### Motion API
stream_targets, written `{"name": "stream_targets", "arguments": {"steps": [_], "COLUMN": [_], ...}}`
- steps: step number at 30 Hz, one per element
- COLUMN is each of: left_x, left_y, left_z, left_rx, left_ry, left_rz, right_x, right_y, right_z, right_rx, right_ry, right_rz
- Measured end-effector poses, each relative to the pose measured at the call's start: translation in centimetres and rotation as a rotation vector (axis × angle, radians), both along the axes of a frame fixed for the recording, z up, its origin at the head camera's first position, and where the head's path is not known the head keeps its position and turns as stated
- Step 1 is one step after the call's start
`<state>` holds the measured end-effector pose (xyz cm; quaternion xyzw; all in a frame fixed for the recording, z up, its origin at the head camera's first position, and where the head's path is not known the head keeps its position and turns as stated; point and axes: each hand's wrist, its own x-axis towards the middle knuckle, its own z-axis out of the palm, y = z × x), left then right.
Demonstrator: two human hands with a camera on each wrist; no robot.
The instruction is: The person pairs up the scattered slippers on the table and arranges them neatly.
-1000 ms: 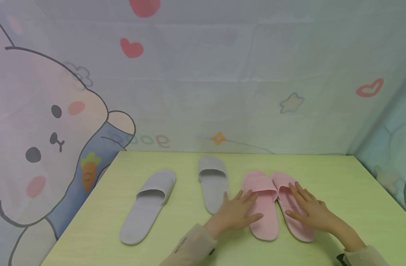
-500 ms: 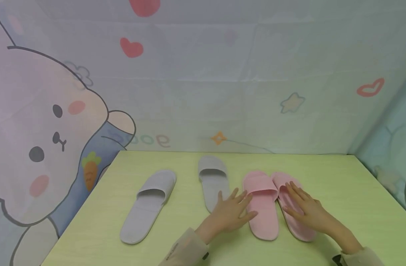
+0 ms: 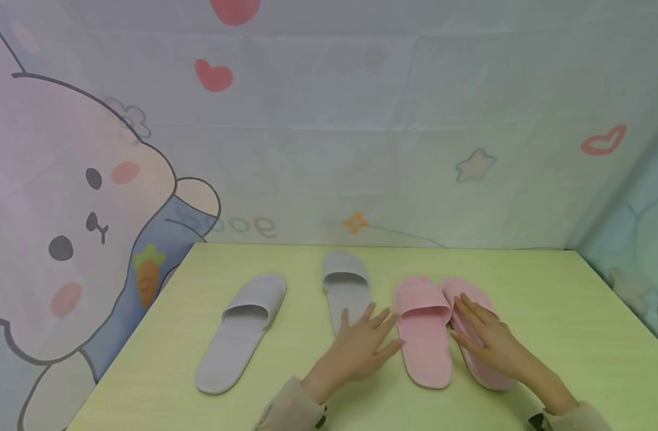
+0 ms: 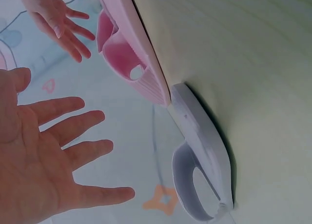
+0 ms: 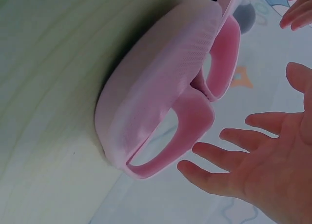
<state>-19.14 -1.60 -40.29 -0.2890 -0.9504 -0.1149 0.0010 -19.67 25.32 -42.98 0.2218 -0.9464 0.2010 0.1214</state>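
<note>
My left hand, fingers spread, hovers over the heel end of the middle grey slipper, left of the nearer pink slipper. In the left wrist view its palm faces the table with nothing held, apart from the slippers. Over the right-hand pink slipper my right hand hangs with extended fingers, covering part of that slipper. A gap shows between those fingers and the pink strap in the right wrist view. The pink pair touches side by side near the straps.
Another grey slipper lies slanted on the left of the pale yellow-green table. Behind the table hangs a printed cloth with hearts, a star and a large white cartoon animal.
My left hand has moved left, off the pink slipper and across the middle grey one. My right hand has shifted slightly left. The slippers have stayed in place.
</note>
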Motion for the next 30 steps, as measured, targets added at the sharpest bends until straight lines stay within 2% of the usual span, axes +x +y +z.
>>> {"name": "stream_targets", "arguments": {"steps": [11,18,23,30], "left_x": [0.7,0.9,1.1,1.5], "left_y": [-1.7,-2.8,-3.3,-4.1], "left_z": [0.1,0.0,-0.2,-0.7], "left_rx": [0.052,0.113,0.149,0.173], "left_ry": [0.051,0.089,0.135,0.160], "left_rz": [0.018,0.035,0.049,0.061], "right_x": [-0.2,0.1,0.2,0.5], "right_y": [-1.4,-2.5,-3.3,-3.9], "right_z": [0.4,0.7,1.0,1.0], "right_rx": [-0.088,-0.121,-0.128,-0.135], "right_ry": [0.059,-0.022,-0.030,-0.040], "right_rz": [0.097,0.085,0.089,0.085]}}
